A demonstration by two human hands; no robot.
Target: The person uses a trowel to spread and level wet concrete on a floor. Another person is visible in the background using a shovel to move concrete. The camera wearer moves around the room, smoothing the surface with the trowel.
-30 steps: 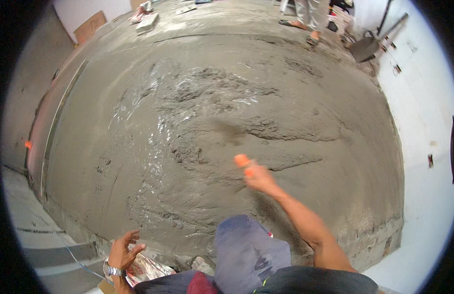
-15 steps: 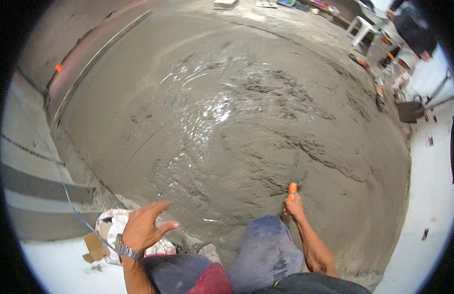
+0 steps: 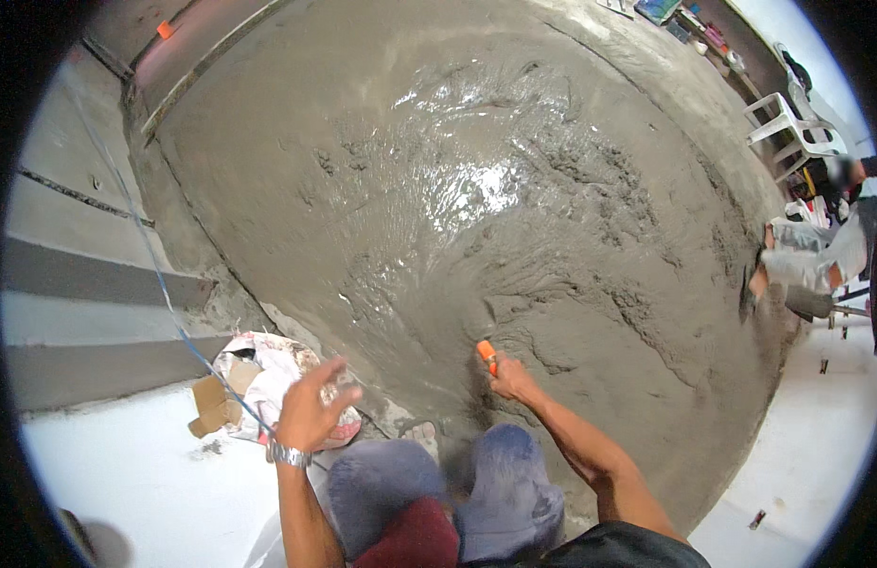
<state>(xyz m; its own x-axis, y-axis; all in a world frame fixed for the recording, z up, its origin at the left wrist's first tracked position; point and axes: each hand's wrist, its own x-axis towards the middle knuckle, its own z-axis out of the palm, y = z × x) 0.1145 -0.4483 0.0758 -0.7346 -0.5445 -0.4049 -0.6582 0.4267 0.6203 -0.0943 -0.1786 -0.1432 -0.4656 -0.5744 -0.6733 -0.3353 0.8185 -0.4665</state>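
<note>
My right hand (image 3: pixel 512 380) is closed round the orange handle of a trowel (image 3: pixel 487 354), just ahead of my knees. The trowel's blade lies on the wet grey cement (image 3: pixel 400 256) and is hard to tell from it, being smeared with the same mix. Held up at the left, my left hand (image 3: pixel 313 407) has its fingers apart and nothing in them; a metal watch (image 3: pixel 289 454) is on that wrist. Behind the left hand sits a white sack (image 3: pixel 277 364), with a torn brown cardboard piece (image 3: pixel 211 405) beside it.
A blue cord (image 3: pixel 164 284) runs down past grey-and-white steps (image 3: pixel 97 331) at the left. A long straight strip (image 3: pixel 211 59) lies along the far left edge of the cement. At the right are a person's legs (image 3: pixel 817 256), a shovel (image 3: pixel 809 301) and a white plastic chair (image 3: pixel 788 128).
My right hand has swept the trowel leftward over the cement. My view has turned, so the surroundings sit differently. The person at the right has shifted position; my left hand stays raised.
</note>
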